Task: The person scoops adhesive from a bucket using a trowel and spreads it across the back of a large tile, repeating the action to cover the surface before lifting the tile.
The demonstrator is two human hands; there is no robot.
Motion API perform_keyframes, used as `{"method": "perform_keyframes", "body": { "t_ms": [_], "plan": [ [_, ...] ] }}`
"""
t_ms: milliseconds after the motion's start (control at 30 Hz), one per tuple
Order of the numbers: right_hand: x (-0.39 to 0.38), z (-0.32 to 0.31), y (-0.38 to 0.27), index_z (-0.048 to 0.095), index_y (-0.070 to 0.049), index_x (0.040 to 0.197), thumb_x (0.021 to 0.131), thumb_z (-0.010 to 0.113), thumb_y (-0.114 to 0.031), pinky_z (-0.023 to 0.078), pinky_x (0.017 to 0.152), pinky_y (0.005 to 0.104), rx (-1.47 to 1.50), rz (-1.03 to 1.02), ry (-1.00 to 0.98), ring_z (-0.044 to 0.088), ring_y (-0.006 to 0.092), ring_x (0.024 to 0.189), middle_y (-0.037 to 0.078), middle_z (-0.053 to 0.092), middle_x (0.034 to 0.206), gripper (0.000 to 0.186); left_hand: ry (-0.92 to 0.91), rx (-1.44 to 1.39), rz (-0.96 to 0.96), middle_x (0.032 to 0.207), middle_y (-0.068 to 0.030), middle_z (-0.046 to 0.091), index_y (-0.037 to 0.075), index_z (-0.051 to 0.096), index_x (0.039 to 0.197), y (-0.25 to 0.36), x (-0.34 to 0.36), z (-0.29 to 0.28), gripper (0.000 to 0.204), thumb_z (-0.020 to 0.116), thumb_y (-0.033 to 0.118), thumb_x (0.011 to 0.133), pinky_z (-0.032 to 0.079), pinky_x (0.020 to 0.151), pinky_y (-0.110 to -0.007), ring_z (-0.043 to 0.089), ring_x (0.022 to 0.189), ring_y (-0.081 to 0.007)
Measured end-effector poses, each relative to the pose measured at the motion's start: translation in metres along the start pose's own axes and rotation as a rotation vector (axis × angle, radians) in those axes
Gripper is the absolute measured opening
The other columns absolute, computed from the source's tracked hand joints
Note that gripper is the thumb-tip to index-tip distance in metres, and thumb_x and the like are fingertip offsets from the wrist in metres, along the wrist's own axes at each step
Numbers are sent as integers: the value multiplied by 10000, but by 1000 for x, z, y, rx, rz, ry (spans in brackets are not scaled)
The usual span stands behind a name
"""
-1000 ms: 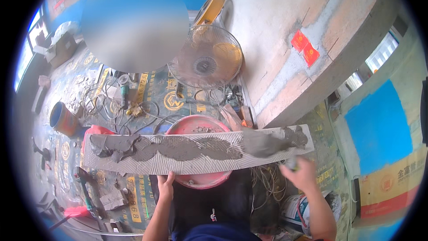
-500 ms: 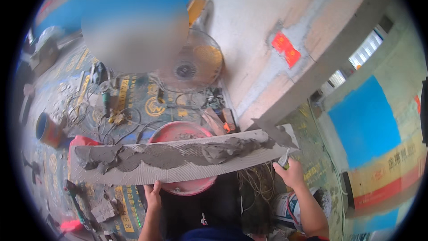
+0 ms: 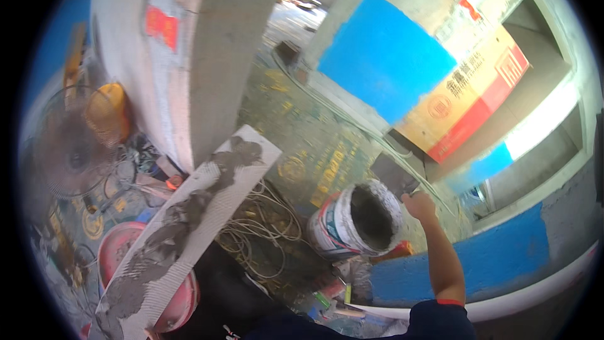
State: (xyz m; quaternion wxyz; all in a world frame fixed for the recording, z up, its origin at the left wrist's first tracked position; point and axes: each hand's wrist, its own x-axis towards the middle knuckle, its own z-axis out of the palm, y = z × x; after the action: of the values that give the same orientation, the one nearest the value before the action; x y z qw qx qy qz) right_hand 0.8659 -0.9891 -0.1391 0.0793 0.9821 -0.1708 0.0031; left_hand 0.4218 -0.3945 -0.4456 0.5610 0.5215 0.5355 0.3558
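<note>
My right hand (image 3: 420, 205) is closed round the handle of a trowel (image 3: 394, 174). Its flat grey blade is just above the rim of a white bucket (image 3: 327, 226), with wet grey mortar (image 3: 371, 220) inside. To the left, a long pale tile strip (image 3: 165, 293) slants across a pink-red basin (image 3: 113, 245). Thick grey mortar (image 3: 182, 214) covers much of its length, with combed ridges along the sides. Only a sliver of my left hand (image 3: 151, 335) shows by the strip's near edge at the bottom of the picture; its fingers are hidden.
A coil of pale cable (image 3: 264, 220) lies between strip and bucket. A concrete pillar (image 3: 217, 56) rises beyond the strip's far end. At left stands a fan (image 3: 75, 151) beside a yellow container (image 3: 108, 113). A printed cardboard sheet (image 3: 462, 97) and blue-painted patches cover the right wall.
The view has swung right, bringing the bucket's mouth into sight. My right hand has moved with the trowel from the strip's right end to the bucket. My left hand has nearly left the picture.
</note>
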Motion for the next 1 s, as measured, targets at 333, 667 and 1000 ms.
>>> {"method": "perform_keyframes", "body": {
  "t_ms": [333,667,1000],
  "plan": [
    [49,116,40,737,-132,1025,785,578,-339,524,798,394,-770,-346,-447,687,274,968,95,714,1041,354,-77,236,73,1238,-165,545,-74,473,1298,6,18,14,496,540,299,979,402,994,-358,527,1124,-249],
    [61,70,30,676,-65,802,834,541,-402,490,642,385,-564,-224,-1205,610,239,603,83,646,730,364,-129,350,97,1226,-173,556,-65,491,1284,-14,29,-8,474,557,282,967,415,982,-367,537,1112,-263],
    [59,64,53,650,-45,869,911,491,-452,375,475,261,224,416,-1719,433,99,454,5,505,567,439,-135,400,101,1215,-181,566,-55,509,1271,-28,30,-44,454,574,264,954,429,970,-376,548,1100,-277]
  ]
}}
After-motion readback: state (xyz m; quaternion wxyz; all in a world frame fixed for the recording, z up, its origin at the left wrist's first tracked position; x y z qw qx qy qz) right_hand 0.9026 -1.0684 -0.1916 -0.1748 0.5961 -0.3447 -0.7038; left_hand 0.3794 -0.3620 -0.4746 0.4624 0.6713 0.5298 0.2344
